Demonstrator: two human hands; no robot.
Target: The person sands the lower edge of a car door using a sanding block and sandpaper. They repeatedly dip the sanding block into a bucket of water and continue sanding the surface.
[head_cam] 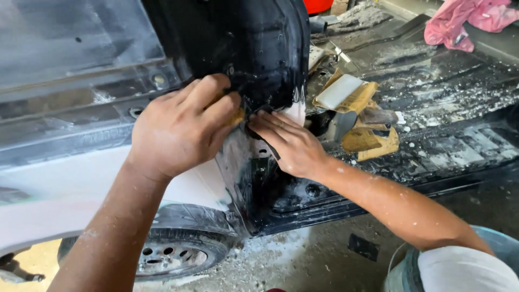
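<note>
1. The left hand [181, 127] is curled nearly closed, fingers bent over a small yellow-brown sanding piece [238, 115] and pressing it against the black edge of the car body [259, 54].
2. The right hand [289, 143] lies flat and open just right of it, fingers straight and together, fingertips resting on the same black edge and touching a pale scrap [296, 112]; it grips nothing.
3. Both hands meet at the rear edge of the door opening, above the white, filler-dusted quarter panel [81, 184].
4. Right of the hands, on the bare car floor [443, 92], lie folded sheets of brown sandpaper [373, 141] and a white block [339, 91].
5. Far right sits a pink cloth [465, 21].
6. Near left, below the panel, is a wheel [173, 254].
</note>
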